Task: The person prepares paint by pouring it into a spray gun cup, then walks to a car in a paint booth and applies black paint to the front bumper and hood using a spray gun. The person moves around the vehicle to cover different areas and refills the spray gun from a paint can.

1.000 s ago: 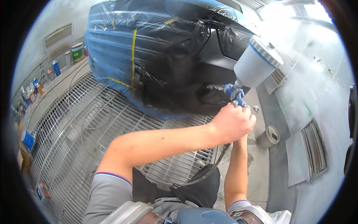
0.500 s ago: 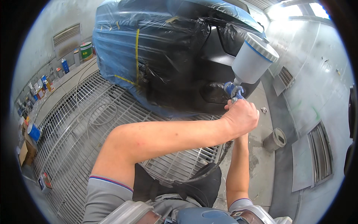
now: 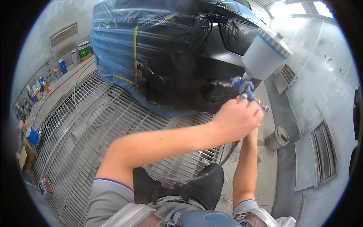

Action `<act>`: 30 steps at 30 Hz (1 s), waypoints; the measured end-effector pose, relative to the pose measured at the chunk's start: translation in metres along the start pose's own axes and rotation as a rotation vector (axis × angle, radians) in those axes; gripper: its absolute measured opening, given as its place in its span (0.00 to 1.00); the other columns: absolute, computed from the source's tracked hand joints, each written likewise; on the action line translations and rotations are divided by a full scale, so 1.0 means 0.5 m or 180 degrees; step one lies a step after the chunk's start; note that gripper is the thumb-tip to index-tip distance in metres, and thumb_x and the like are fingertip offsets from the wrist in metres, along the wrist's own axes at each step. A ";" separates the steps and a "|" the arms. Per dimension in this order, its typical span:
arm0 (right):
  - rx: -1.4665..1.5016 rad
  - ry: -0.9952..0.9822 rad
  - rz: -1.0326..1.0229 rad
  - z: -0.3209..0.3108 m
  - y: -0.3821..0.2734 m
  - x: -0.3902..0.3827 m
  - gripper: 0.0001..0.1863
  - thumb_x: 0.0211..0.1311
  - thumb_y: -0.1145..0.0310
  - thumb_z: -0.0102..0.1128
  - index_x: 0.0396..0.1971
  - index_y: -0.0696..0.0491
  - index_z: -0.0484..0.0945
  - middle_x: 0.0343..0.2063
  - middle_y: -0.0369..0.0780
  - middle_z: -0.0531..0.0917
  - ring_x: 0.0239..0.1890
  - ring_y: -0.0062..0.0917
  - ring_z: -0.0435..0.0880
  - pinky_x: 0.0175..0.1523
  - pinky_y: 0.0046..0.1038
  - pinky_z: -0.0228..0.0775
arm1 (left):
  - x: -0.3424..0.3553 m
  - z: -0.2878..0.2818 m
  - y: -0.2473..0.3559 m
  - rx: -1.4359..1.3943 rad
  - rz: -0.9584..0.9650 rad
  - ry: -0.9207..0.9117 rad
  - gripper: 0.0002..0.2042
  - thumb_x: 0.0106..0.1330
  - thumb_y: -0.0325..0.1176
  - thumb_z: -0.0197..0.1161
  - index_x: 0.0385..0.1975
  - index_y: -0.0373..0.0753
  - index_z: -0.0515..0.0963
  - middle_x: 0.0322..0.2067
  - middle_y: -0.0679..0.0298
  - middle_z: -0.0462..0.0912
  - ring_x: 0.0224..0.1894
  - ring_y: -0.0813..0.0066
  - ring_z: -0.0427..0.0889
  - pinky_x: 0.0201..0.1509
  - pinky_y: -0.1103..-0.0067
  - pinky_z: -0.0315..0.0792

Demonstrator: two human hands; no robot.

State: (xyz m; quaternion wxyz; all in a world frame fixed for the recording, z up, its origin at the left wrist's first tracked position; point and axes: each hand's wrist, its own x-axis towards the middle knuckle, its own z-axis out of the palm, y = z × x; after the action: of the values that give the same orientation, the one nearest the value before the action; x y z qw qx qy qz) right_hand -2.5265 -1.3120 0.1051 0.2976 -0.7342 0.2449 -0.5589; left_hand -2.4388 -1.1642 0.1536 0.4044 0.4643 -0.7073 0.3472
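Note:
A spray gun (image 3: pixel 245 87) with a blue body carries a translucent white paint cup (image 3: pixel 263 55), tilted to the right. My left hand (image 3: pixel 239 118) reaches across, its fingers closed at the back of the gun near the silver knobs. My right hand (image 3: pixel 252 134) is beneath it at the gun's handle, its fingers mostly hidden by the left. A dark hose (image 3: pixel 226 156) hangs from below the hands. Beyond the gun stands a car front, its black bumper (image 3: pixel 170 81) bare and the rest under blue masking film (image 3: pixel 113 49) with yellow tape.
Metal floor grating (image 3: pixel 94 136) spreads at left, with a thin hose (image 3: pixel 86 125) looped over it. Cans and bottles line the left wall, among them a green tin (image 3: pixel 84 50). A grey bucket (image 3: pixel 277 139) stands right of my arm, near the vented wall (image 3: pixel 314 159).
The spray gun has shifted slightly right, and its cup leans further right. My left hand has turned and its wrist has dropped a little, still at the gun. My right forearm has moved slightly right.

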 end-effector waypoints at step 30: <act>-0.0670 -0.1429 0.0079 0.107 -0.449 0.461 0.18 0.67 0.50 0.72 0.39 0.51 0.85 0.29 0.34 0.88 0.17 0.12 0.76 0.20 0.17 0.70 | -0.695 -0.243 0.037 -0.2366 -0.2338 -0.2625 0.16 0.72 0.45 0.66 0.50 0.43 0.85 0.41 0.58 0.89 0.41 0.52 0.87 0.42 0.64 0.79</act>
State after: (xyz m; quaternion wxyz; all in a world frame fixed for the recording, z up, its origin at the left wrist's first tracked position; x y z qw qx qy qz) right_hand -2.4100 -1.3052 0.4094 0.2733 -0.8639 0.2384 -0.3494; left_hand -2.3418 -0.9223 -0.1067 0.3259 0.5996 -0.6726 -0.2862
